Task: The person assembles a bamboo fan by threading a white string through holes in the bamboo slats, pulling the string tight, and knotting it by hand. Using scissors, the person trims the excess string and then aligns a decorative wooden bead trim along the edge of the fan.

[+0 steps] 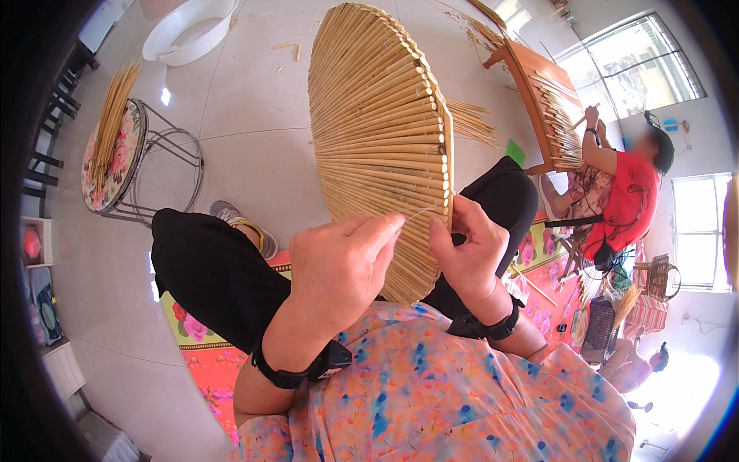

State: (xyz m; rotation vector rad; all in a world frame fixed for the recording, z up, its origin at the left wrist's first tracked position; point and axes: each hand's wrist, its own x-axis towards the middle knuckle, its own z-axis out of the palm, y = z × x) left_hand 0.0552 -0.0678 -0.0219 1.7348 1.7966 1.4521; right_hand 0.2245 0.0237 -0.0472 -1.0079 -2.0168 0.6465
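A large, roughly round panel of tan reed sticks [369,154] stands upright over my lap, its sticks laid side by side with their cut ends along the right edge. My left hand [342,258] is closed in front of its lower part, fingertips pinching a thin pale thread [422,212] that runs toward the edge. On the right edge, my right hand [471,245] grips the panel between thumb and fingers. The fingers behind the panel are partly hidden.
A flowered round stool [140,154] at left bears a bundle of sticks [114,127]. A white basin [188,35] sits on the floor at the far left. At right, a person in red [627,192] handles sticks at a wooden table [531,85]. More sticks [471,123] lie behind the panel.
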